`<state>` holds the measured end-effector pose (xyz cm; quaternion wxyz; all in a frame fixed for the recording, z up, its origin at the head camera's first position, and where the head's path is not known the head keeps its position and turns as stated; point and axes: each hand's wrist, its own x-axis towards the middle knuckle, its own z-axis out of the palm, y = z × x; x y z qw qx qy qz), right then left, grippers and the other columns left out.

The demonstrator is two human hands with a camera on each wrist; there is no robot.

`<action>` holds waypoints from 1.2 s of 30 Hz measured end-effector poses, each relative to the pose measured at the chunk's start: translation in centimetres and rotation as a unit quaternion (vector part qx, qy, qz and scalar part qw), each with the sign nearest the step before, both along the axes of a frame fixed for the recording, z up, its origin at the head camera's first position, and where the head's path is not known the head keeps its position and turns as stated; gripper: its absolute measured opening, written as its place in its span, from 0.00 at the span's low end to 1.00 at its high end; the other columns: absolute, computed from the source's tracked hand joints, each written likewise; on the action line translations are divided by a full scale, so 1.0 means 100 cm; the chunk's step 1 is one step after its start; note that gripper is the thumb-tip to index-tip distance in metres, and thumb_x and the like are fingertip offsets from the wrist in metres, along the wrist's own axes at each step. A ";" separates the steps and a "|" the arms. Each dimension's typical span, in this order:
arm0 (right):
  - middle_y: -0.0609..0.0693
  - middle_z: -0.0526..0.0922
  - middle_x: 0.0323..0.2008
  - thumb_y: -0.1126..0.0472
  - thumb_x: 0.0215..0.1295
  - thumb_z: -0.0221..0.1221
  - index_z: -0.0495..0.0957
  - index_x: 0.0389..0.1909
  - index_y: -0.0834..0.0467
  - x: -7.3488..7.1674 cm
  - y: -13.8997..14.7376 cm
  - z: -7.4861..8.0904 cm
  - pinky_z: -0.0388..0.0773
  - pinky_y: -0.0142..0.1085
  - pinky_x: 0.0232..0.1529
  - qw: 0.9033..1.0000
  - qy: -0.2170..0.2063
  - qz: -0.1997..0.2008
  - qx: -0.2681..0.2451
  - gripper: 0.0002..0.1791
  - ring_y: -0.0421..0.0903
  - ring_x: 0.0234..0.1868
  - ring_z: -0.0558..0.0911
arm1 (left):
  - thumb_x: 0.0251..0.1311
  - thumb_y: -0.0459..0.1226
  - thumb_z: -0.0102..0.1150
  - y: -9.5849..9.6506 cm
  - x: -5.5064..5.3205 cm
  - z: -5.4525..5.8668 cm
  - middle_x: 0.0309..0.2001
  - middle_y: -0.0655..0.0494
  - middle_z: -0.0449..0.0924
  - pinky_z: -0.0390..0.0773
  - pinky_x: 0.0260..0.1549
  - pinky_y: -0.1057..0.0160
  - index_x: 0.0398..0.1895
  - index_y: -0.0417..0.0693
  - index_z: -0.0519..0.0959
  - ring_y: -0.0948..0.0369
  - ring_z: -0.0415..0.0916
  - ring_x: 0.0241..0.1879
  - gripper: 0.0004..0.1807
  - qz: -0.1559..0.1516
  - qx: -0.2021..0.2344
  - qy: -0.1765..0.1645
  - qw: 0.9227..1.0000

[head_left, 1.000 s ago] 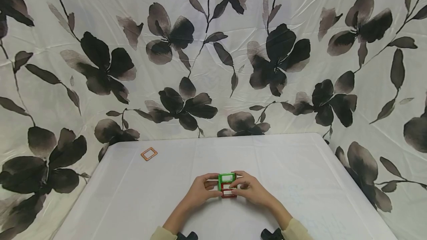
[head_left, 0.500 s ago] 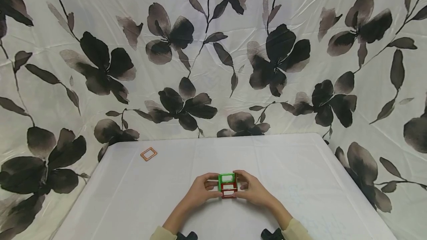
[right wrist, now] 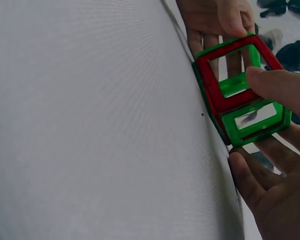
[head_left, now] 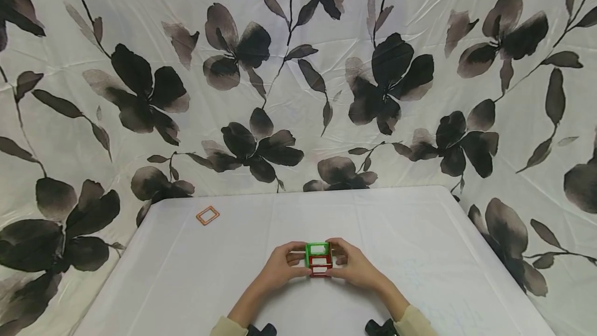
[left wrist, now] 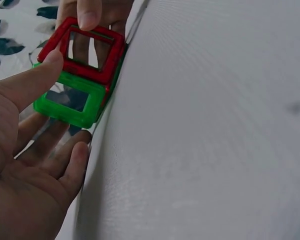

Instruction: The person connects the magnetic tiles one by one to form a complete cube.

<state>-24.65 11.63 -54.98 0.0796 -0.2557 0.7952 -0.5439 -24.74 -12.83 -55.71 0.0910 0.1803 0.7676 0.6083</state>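
Red and green window-frame magnetic tiles form a small box point(head_left: 319, 256) close over the white table, between the hands. Its left side is held by my left hand point(head_left: 280, 267), thumb in front and fingers behind. From the right, my right hand point(head_left: 353, 264) grips it likewise, thumb near the lower front edge. In the left wrist view, the thumb lies on a red tile point(left wrist: 85, 70), with a green tile point(left wrist: 64, 114) at an angle beside it. The right wrist view shows the other thumb on a red tile point(right wrist: 233, 103), with green frames behind and beside it.
An orange rectangular frame tile point(head_left: 200, 220) lies flat at the back left of the white table point(head_left: 396, 232). A floral cloth point(head_left: 289, 92) hangs behind the table's far edge. Dark wrist devices point(head_left: 262, 330) show at both forearms.
My right hand's fingers have drawn back from the front of the box to its right side, uncovering the red tiles. The left hand and the box have stayed in place.
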 end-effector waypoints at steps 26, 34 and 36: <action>0.66 0.75 0.54 0.71 0.54 0.68 0.64 0.63 0.66 0.018 -0.006 0.031 0.72 0.58 0.50 1.000 -0.011 0.000 -0.004 0.35 0.61 0.54 0.75 | 0.56 0.34 0.69 -0.102 -0.017 0.005 0.51 0.42 0.80 0.79 0.42 0.61 0.57 0.36 0.76 0.51 0.80 0.47 0.25 0.154 -0.050 0.050 0.986; 0.65 0.75 0.54 0.71 0.54 0.69 0.63 0.64 0.67 0.011 -0.005 0.016 0.73 0.57 0.50 1.000 -0.005 -0.008 0.001 0.37 0.60 0.54 0.75 | 0.60 0.36 0.66 -0.154 -0.025 0.010 0.52 0.41 0.78 0.78 0.41 0.67 0.58 0.36 0.75 0.49 0.79 0.48 0.24 0.210 -0.082 0.047 0.973; 0.62 0.76 0.55 0.70 0.54 0.69 0.63 0.64 0.66 0.006 -0.005 0.007 0.73 0.55 0.50 1.000 0.000 -0.011 0.007 0.37 0.58 0.54 0.75 | 0.61 0.37 0.66 -0.163 -0.027 0.012 0.52 0.41 0.78 0.78 0.39 0.67 0.59 0.37 0.75 0.50 0.79 0.47 0.24 0.224 -0.087 0.041 0.970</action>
